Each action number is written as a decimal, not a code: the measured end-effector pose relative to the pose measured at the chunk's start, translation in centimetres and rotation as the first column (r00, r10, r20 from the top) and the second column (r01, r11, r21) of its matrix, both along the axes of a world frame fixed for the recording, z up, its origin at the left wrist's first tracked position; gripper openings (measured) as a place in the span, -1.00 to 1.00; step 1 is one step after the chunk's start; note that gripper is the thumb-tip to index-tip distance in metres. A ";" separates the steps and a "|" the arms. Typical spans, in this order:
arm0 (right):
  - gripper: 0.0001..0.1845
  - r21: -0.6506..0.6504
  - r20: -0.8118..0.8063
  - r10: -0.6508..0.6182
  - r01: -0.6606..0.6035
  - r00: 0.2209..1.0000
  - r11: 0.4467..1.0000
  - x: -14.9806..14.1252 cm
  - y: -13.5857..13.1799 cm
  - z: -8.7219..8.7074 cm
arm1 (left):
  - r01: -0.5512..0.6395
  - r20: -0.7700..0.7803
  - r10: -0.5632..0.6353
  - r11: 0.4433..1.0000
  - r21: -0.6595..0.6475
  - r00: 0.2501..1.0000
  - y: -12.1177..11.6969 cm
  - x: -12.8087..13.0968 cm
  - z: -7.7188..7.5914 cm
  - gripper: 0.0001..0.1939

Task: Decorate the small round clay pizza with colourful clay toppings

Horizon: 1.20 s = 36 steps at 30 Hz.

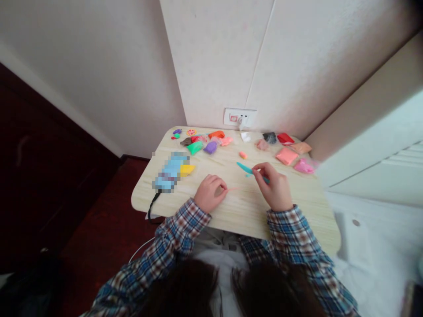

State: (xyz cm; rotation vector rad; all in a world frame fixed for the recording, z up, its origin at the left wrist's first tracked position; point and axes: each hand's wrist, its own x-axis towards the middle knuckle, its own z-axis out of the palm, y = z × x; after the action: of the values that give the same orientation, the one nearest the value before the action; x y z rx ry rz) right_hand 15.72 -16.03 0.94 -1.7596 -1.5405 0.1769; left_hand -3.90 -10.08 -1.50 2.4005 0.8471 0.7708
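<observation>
My right hand point(274, 187) is closed round a teal plastic modelling tool point(246, 168), whose blade points left over the wooden table point(297, 211). My left hand point(209, 193) rests on the table in a loose fist, its fingertips pinching the end of a thin pale-pink clay strip point(235, 189) that lies between the two hands. A small orange-pink clay piece point(243, 155) sits just beyond the tool.
Several coloured clay packets lie along the table's far edge: green point(194, 147), purple point(210, 147), orange point(216, 134), red point(285, 138), salmon point(286, 156), pink point(304, 166). A blurred blue item with a yellow piece point(187, 169) sits at the left. A wall socket point(239, 117) is behind.
</observation>
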 end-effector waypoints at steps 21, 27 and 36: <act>-0.77 -0.055 0.177 0.055 -0.045 0.983 0.997 -1.7 -1.0 -4.4 | -0.001 0.135 0.016 0.994 -0.110 0.991 -0.1 1.0 -0.5 -0.98; -0.76 0.023 0.216 0.094 -0.102 0.972 0.995 -1.9 -1.0 -2.9 | 0.067 0.134 -0.057 0.996 -0.066 0.989 2.0 2.1 0.0 -0.98; -0.69 0.006 0.134 0.182 -0.184 0.974 0.983 -1.1 1.0 -2.5 | 0.052 0.155 -0.059 0.997 0.048 0.986 2.8 2.3 -0.4 -0.94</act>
State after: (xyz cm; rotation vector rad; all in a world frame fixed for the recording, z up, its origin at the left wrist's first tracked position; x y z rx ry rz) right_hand 14.67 -15.01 -1.56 -1.6425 -1.7961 0.1388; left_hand -1.61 -7.28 -1.86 2.3545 0.7040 0.9505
